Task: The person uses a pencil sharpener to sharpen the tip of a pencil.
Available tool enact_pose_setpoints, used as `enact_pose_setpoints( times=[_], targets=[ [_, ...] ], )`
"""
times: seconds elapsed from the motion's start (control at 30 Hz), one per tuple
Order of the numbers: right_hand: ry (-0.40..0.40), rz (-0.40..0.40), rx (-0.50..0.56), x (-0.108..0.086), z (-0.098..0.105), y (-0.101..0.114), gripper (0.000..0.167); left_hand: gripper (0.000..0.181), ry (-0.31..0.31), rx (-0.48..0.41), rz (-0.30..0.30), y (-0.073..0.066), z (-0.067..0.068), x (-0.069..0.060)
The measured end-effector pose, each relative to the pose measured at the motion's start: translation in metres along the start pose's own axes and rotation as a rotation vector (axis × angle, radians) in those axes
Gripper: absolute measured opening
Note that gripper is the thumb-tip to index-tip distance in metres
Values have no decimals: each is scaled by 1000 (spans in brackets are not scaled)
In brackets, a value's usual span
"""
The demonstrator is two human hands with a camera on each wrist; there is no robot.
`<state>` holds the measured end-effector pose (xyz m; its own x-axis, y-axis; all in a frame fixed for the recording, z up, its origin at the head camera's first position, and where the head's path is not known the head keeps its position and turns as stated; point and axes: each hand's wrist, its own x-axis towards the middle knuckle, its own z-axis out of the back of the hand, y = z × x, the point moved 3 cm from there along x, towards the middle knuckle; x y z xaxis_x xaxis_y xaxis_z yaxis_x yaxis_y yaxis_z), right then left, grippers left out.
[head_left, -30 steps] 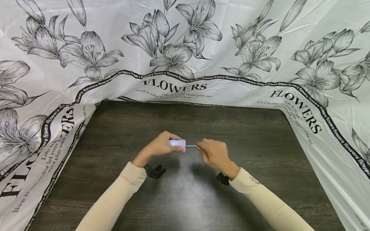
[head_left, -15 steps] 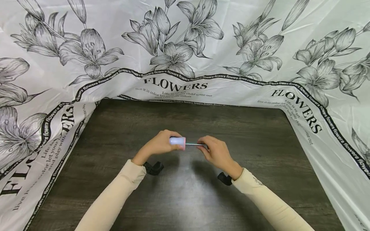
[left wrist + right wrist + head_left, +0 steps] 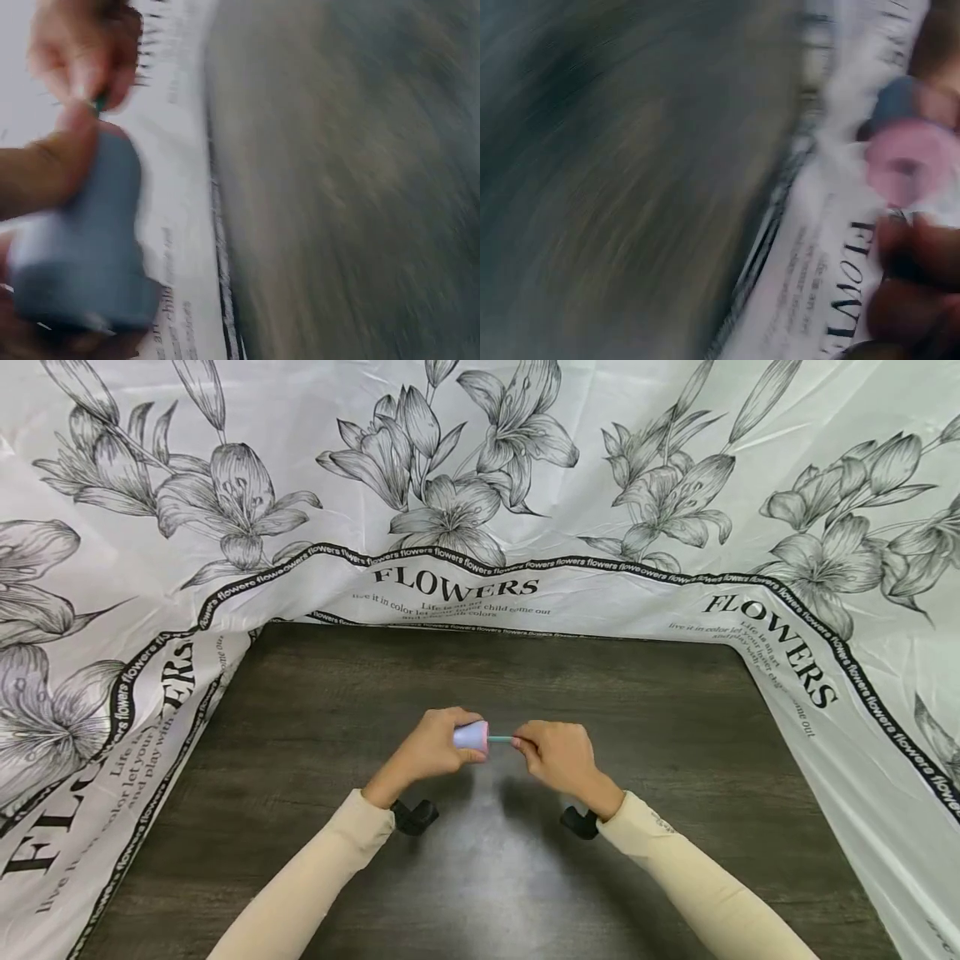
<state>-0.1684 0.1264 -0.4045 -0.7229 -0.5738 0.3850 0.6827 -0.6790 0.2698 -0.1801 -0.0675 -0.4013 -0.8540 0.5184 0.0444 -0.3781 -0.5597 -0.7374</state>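
A lavender cylinder [image 3: 470,737] with a pink end ring [image 3: 484,740] lies level in the left hand [image 3: 435,743], whose thumb and fingers wrap round it. From the pink end a thin teal rod [image 3: 501,739] runs to the right hand [image 3: 555,756], which pinches it between thumb and fingertips. The left wrist view, blurred, has the cylinder [image 3: 97,232] under the left thumb. In the right wrist view the pink end [image 3: 907,161] faces the camera, close to the right fingertips [image 3: 911,240].
Dark wood-grain table [image 3: 480,677] lies under both hands. A white cloth [image 3: 570,510] printed with flowers and lettering hangs behind it and along the sides. Black wrist mounts [image 3: 416,817] show below both wrists.
The left hand and the cylinder have moved slightly right. The right fingers, farther along the rod half a second ago, now pinch it again with a shorter stretch between the hands.
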Motion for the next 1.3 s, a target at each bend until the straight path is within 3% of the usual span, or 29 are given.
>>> enact_pose_setpoints(
  times=[0.07,0.13,0.2,0.27,0.4,0.57,0.67,0.83,0.9,0.97,1.03,1.1,1.17,1.23,1.3],
  targets=[
    [202,-231,280,3,-2,-7,20,52,-55,114,-58,-2,-5,-2],
    [336,-412,476,5,-2,-13,22,54,-89,168,-98,-2,-8,-4],
    [388,-443,533,6,-3,-17,21,54,-102,184,-113,-1,-8,-5],
    [359,-376,506,6,-4,-19,14,53,-97,170,-96,0,-4,-6],
    [142,-198,326,2,-4,-18,18,52,-28,69,-9,6,6,-7],
    [-91,-15,223,-3,0,-15,19,48,50,-63,81,12,17,-6],
    [-201,146,105,-4,4,-11,19,43,75,-142,93,14,22,-6],
    [-404,422,-173,-5,9,-3,8,31,140,-369,114,16,25,-8],
    [-479,469,-261,-7,9,-2,16,30,163,-441,117,16,22,-9],
    [-507,468,-306,-8,7,0,23,32,160,-459,111,16,19,-9],
    [-469,421,-296,-9,6,1,26,35,149,-424,84,15,16,-10],
    [-323,318,-177,-8,4,2,25,37,114,-315,46,12,14,-10],
    [-76,122,92,-6,2,0,23,40,78,-164,-31,8,12,-11],
    [164,-138,427,-6,-2,-4,24,44,37,-16,-108,4,9,-11],
    [317,-384,672,-7,-6,-10,26,47,3,89,-169,0,5,-11]
  ],
)
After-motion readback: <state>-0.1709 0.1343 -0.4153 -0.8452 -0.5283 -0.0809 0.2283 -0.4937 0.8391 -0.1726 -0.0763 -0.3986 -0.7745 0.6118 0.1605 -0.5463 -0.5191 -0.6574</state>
